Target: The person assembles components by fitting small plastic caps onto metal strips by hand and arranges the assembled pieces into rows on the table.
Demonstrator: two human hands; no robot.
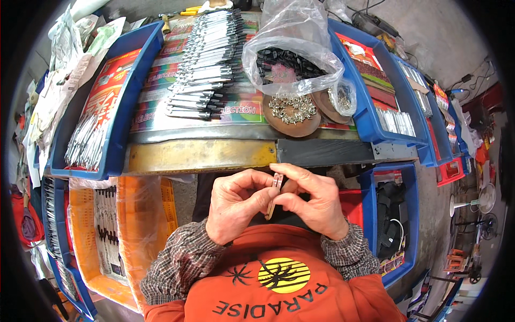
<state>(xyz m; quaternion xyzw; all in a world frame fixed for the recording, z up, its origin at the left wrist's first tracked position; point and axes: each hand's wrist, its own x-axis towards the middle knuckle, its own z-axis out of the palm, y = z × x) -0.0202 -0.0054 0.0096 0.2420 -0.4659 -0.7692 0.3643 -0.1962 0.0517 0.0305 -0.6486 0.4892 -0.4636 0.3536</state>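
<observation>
Both hands meet in front of my chest, just short of the bench edge. Between their fingertips stands a narrow, flat metal piece (277, 180) with small holes; its exact kind is hard to make out. My left hand (240, 203) pinches it from the left, thumb and forefinger pressed together. My right hand (315, 197) grips it from the other side, forefinger over its top end and thumb against it lower down. Fingers cover much of its middle. On the bench beyond lies a long row of slim silver pieces (206, 64) with dark ends.
A clear plastic bag (327, 72) of black parts sits on the bench behind a round brown dish (294, 127) of small brassy fasteners. Blue trays (120, 121) of metal strips flank the bench. An orange crate (137, 214) stands low at left, a blue bin (410, 214) at right.
</observation>
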